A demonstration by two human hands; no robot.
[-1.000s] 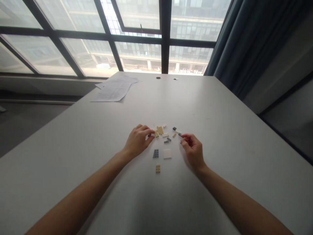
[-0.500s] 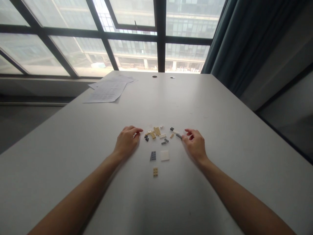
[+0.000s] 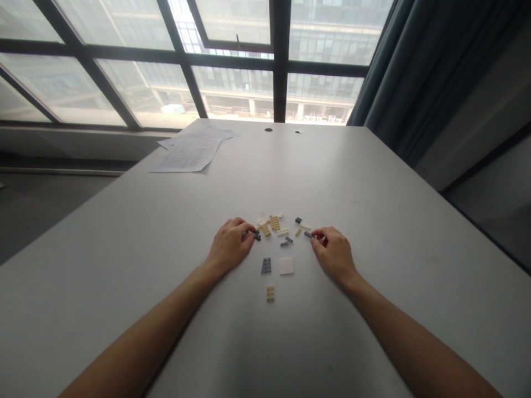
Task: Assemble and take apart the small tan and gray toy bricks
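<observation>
Small toy bricks lie scattered mid-table: tan plates [image 3: 274, 223], a grey wedge plate [image 3: 266, 265], a white square tile [image 3: 286, 266] and a tan brick [image 3: 270, 293] nearest me. My left hand [image 3: 230, 245] rests on the table with fingertips pinched on a small dark piece [image 3: 257, 236]. My right hand [image 3: 333, 254] pinches a small grey piece [image 3: 307, 234] at the right side of the pile.
The bricks sit on a large white table [image 3: 373, 193]. Printed paper sheets [image 3: 188, 152] lie at the far left corner. Two cable holes [image 3: 269, 130] mark the far edge. Big windows stand behind, and a dark curtain [image 3: 415, 72] hangs at the right.
My left hand moved right from beside the pile and closed its fingertips on the dark piece. My right hand's fingers closed on the grey piece.
</observation>
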